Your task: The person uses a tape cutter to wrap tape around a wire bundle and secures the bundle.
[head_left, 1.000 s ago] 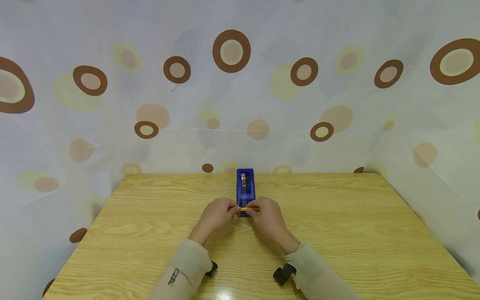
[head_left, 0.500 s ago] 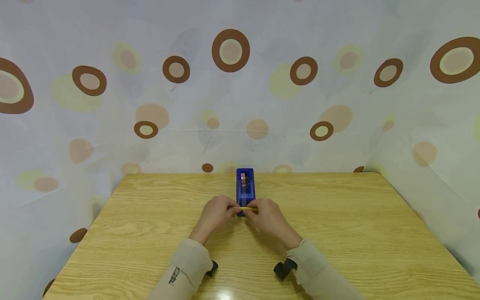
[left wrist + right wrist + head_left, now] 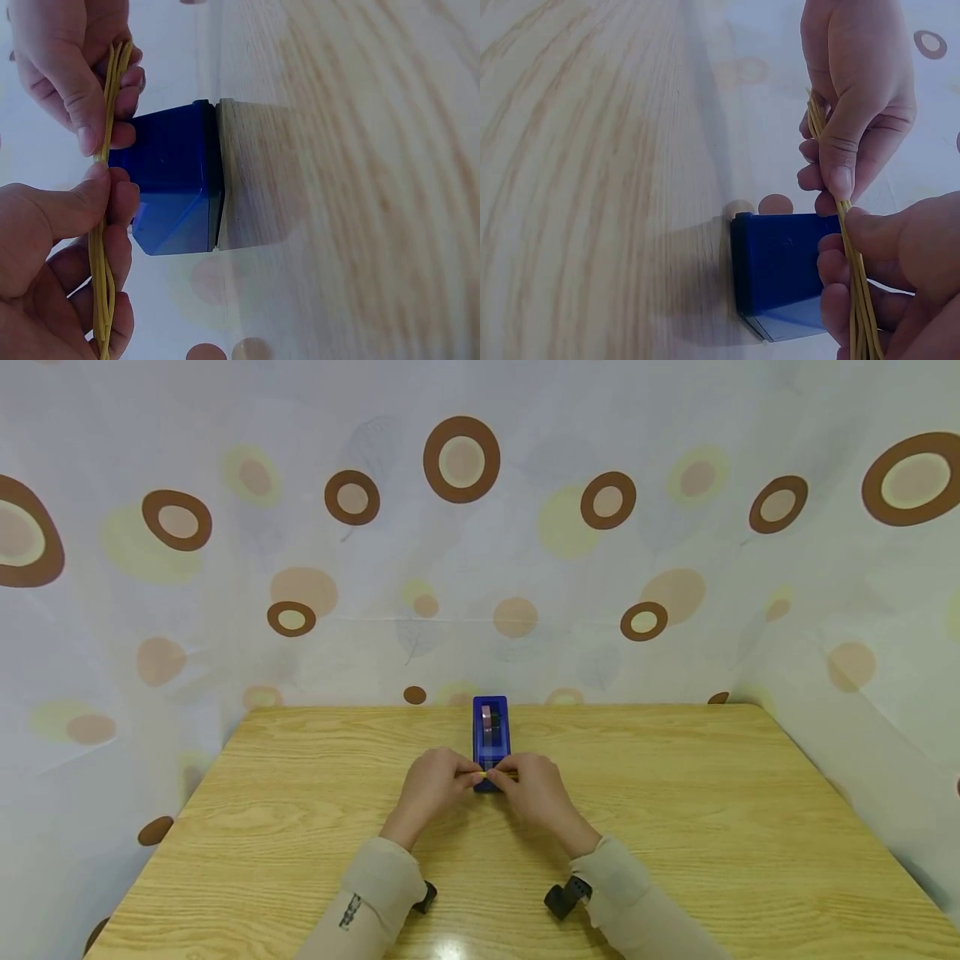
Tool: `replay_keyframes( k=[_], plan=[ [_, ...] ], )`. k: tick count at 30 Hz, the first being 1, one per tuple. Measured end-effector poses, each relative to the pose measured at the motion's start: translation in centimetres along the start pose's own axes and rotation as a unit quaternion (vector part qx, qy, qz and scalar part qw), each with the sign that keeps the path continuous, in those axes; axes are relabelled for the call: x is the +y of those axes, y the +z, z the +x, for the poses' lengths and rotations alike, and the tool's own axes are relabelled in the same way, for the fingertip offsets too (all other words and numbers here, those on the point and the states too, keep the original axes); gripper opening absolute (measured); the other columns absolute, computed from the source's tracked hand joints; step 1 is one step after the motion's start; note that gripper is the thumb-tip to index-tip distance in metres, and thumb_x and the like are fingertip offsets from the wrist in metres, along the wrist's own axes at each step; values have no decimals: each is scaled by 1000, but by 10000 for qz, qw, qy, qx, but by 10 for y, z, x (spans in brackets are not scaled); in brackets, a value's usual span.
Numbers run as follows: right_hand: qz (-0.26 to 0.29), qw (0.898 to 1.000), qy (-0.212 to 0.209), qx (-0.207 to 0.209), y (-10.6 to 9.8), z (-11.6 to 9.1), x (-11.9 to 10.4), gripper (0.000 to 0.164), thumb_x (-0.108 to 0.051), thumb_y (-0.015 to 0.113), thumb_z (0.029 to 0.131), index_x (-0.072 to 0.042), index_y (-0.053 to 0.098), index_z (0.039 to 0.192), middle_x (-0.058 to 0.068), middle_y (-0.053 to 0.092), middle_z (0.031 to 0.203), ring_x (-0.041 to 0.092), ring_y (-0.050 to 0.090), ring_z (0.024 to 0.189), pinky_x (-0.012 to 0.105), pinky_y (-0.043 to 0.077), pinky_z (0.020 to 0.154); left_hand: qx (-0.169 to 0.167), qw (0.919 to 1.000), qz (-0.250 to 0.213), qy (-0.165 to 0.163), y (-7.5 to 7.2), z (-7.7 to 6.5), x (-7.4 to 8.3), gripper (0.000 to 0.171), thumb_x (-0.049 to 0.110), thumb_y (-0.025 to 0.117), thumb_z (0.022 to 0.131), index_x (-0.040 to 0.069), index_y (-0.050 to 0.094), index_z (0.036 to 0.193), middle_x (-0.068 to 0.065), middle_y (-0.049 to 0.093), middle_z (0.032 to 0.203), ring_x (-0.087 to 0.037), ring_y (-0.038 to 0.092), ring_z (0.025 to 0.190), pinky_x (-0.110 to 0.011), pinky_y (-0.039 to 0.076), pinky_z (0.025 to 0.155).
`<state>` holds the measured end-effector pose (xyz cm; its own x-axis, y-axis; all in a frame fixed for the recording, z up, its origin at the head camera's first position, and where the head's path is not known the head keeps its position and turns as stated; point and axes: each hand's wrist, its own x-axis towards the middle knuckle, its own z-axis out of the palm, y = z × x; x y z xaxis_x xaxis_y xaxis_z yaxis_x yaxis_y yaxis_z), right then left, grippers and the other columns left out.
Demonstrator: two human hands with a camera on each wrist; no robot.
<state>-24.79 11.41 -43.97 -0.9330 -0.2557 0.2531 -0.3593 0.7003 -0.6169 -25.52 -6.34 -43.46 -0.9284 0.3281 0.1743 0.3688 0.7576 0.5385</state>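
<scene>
Head view: we see L hand (image 3: pixel 433 781) and R hand (image 3: pixel 538 787) pinching strands (image 3: pixel 483 774) by near end of tape disp. (image 3: pixel 491 701); roll (image 3: pixel 487 718) inside. L wrist view: strands run through both grips. R wrist view: we note disp. on table (image 3: pixel 570 225).

Counted two hands, one left hand (image 3: pixel 433 783) and one right hand (image 3: pixel 535 787), with two sleeves (image 3: pixel 378 875) and two black wrist devices (image 3: pixel 566 897), one per arm. Between the hands: one bundle of yellow strands (image 3: pixel 861 307), strands too closely packed to number. Beyond that, one blue tape dispenser (image 3: pixel 169 150), one wooden table (image 3: pixel 675 777) and, on one far patterned cloth (image 3: pixel 465 560), nine brown rings (image 3: pixel 462 425), seven upper, two lower.
</scene>
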Motion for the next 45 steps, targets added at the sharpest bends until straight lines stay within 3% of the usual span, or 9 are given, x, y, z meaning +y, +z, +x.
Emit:
replay_keyframes(
  k=[17,22,28,35,39,45],
  plan=[
    [272,9982,137,509,4,-1,4,7,-14,76,88,-9,79,85,0,73,82,17,67,76,37,54,68,370,9992,137,7,2,3,3,15,23,78,86,14,81,98,0,75,97,-21,70,90,-36,55,76],
    [303,9974,267,599,4,-1,4,7,-15,76,88,-10,79,85,-2,73,82,17,67,79,38,53,71,351,9993,-82,-74,-1,4,3,16,24,79,86,14,81,99,-1,75,99,-22,69,95,-38,55,80],
    [277,9974,222,634,5,-2,5,6,-13,76,88,-8,79,85,0,73,82,19,68,81,39,54,72,427,9977,-530,-60,-4,6,1,13,23,73,91,14,81,97,0,75,95,-17,70,88,-34,56,74],
    [260,9975,183,629,7,-1,6,6,-13,76,88,-8,79,86,0,73,82,18,68,79,38,54,71,570,9974,-421,-99,-7,12,1,13,23,71,93,15,81,96,2,74,90,-10,66,76,-28,53,65],
    [252,9973,159,666,8,-2,7,7,-14,77,88,-8,79,85,0,73,82,18,68,79,38,54,70,496,9977,-422,-173,-10,17,1,14,23,70,94,15,81,95,2,74,89,-9,63,73,-30,51,64],
    [207,9976,154,641,11,-2,6,8,-14,77,87,-7,79,85,0,73,81,17,68,77,37,54,70,234,9977,-486,-399,-10,20,-2,19,29,67,96,16,80,99,2,74,96,-14,68,85,-34,54,72]
  ],
)
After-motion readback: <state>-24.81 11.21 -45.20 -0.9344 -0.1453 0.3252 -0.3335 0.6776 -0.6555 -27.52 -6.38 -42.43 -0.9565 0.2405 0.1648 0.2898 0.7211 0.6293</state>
